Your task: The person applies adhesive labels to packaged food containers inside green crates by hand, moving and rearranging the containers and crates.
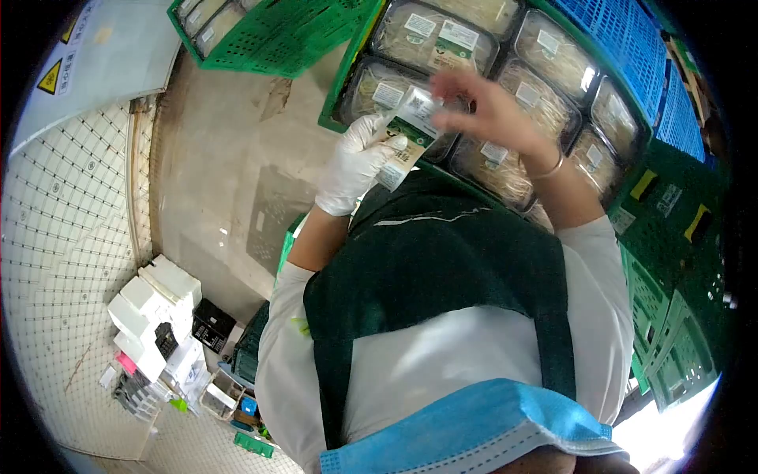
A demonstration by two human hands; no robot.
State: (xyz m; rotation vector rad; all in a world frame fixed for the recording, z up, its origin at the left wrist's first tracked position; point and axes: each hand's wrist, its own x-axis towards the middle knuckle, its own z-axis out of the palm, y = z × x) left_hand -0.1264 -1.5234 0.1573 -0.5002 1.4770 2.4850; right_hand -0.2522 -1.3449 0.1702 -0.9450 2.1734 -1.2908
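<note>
My left hand (351,167), in a white glove, is closed around a printed label sleeve (412,130) in white, green and beige, with a QR code at its upper end. Whether it is one label or a stack, I cannot tell. My right hand (493,110), bare with a bracelet at the wrist, is above the trays beside the label's upper end. Its fingers are apart and slightly blurred, with nothing visible between them. Below both hands, black trays of pale, stringy food (491,167) under clear film sit in a green crate (335,110). One tray carries a similar label sleeve (455,46).
Another green crate (276,39) with trays stands at upper left. Blue crates (624,39) are at upper right and green crates (671,332) at right. White boxes (154,304) and a black box (212,324) lie at lower left, near a netted wall (71,221).
</note>
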